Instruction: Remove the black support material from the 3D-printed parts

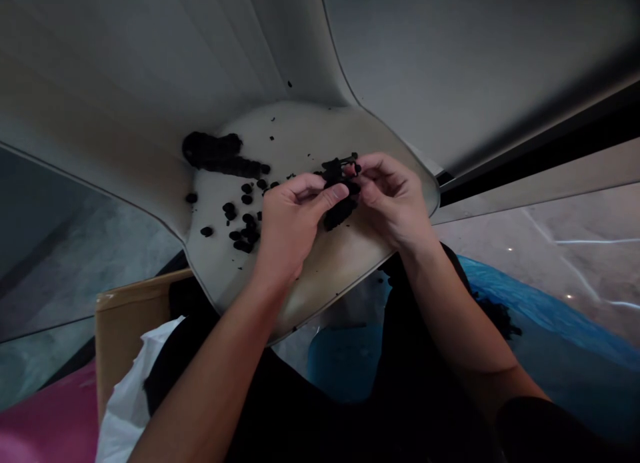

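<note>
Left hand (293, 226) and right hand (393, 199), fingertips pinched closed on a knotted black moulded strip (337, 189), held just inside the right edge of a pale curved plastic shell (305, 139). Along the shell's left edge, a dark heap of similar material (217, 155); just beside it, scattered black beads (240, 226). Likely hazard: a sharp tug between the hands, flicking pieces free. Possible result on the smooth, sloping surface: beads rolling past the rim and dropping onto the blue plastic sheet (540, 309) below.
</note>
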Motion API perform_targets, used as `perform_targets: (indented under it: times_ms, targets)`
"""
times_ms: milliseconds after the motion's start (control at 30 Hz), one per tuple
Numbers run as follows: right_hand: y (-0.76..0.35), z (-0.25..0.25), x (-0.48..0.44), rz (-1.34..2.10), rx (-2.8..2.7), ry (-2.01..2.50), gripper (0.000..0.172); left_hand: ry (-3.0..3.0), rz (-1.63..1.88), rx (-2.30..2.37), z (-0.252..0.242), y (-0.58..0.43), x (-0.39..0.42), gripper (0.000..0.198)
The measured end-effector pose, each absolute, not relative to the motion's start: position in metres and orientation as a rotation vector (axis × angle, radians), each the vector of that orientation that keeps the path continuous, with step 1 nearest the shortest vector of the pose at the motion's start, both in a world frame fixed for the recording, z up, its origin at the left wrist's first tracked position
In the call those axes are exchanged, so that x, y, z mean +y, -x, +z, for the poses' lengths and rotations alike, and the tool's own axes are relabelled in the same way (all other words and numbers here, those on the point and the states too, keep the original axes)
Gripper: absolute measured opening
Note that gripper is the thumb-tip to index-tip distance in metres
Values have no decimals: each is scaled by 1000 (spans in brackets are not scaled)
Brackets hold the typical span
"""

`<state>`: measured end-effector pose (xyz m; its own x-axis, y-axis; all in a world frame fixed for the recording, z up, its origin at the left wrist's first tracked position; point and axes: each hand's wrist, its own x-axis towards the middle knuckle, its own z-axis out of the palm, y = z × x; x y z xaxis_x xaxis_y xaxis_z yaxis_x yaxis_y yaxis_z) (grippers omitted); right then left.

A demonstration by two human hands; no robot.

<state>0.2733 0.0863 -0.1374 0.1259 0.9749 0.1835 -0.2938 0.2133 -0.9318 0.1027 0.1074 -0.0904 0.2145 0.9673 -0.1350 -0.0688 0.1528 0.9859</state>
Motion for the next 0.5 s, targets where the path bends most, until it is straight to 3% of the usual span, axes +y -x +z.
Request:
perform_targets:
  times_ms: [167, 500]
  targets:
    - [-273, -136, 88, 1083, -1132, 959, 33, -1196, 992, 1094, -93, -99, 115, 37]
    - [-253, -138, 88, 1129, -925, 997, 56, -1374, 1142, 1302, -91, -111, 107, 28]
